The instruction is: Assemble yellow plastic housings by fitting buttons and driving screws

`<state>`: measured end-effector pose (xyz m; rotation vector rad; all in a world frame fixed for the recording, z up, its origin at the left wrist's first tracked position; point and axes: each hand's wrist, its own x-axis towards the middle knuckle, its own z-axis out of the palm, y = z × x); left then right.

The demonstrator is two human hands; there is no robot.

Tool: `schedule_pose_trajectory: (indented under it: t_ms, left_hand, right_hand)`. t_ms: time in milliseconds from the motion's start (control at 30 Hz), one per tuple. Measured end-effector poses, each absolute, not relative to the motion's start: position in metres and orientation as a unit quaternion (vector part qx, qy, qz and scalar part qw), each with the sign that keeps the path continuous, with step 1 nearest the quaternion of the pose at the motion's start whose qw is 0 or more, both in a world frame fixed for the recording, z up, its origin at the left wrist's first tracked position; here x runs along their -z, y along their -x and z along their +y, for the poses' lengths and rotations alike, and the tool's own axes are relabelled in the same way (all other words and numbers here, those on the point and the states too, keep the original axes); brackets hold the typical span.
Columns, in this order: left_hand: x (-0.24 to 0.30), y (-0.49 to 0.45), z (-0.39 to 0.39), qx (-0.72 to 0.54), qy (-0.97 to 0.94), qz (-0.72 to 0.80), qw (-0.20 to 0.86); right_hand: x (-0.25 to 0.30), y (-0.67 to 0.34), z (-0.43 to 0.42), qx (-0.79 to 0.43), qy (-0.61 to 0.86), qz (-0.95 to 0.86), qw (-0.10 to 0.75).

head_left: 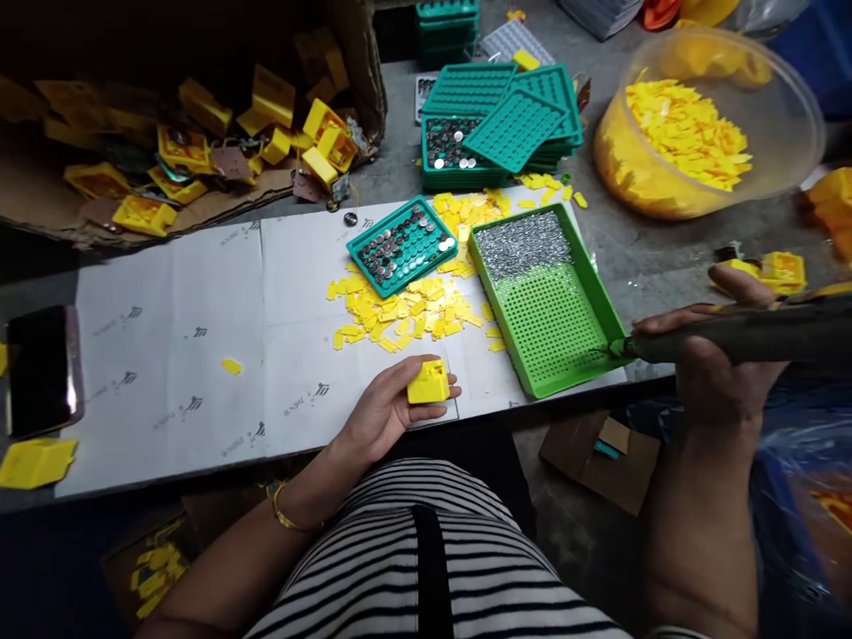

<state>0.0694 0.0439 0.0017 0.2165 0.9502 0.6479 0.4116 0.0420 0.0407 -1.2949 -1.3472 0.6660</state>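
My left hand, palm up near the table's front edge, holds a small yellow plastic housing between thumb and fingers. My right hand is wrapped round a dark electric screwdriver. The screwdriver's tip points left into the near right corner of a green perforated tray. Small silver screws fill the far part of that tray. Flat yellow plastic pieces lie loose beyond my left hand. On them rests a teal tray partly filled with button cells.
A cardboard box of yellow housings with wired parts stands far left. Behind are stacked teal trays and a clear tub of yellow pieces. A phone and a yellow housing lie at left. Another yellow housing lies beyond my right hand.
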Motion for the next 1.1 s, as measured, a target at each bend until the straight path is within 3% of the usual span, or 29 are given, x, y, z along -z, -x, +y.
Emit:
schedule_pose_trajectory:
  t_ms: [167,367,533,1100]
  left_hand:
    - [-0.004,-0.082,0.044,-0.272,-0.148,0.504,0.806]
    - [-0.004,-0.104,0.040,-0.251,-0.160,0.509,0.807]
    - [-0.003,-0.116,0.040,-0.222,-0.114,0.485,0.838]
    - [-0.001,-0.116,0.046,-0.214,-0.094,0.498,0.835]
  right_hand:
    - [-0.058,-0.400,0.055,-0.341,0.485,-0.584,0.554]
    - [-0.046,-0.335,0.098,-0.237,0.545,-0.473,0.651]
    - [-0.029,-0.307,0.130,-0.183,0.575,-0.483,0.635]
    - [-0.020,-0.300,0.150,-0.228,0.503,-0.505,0.663]
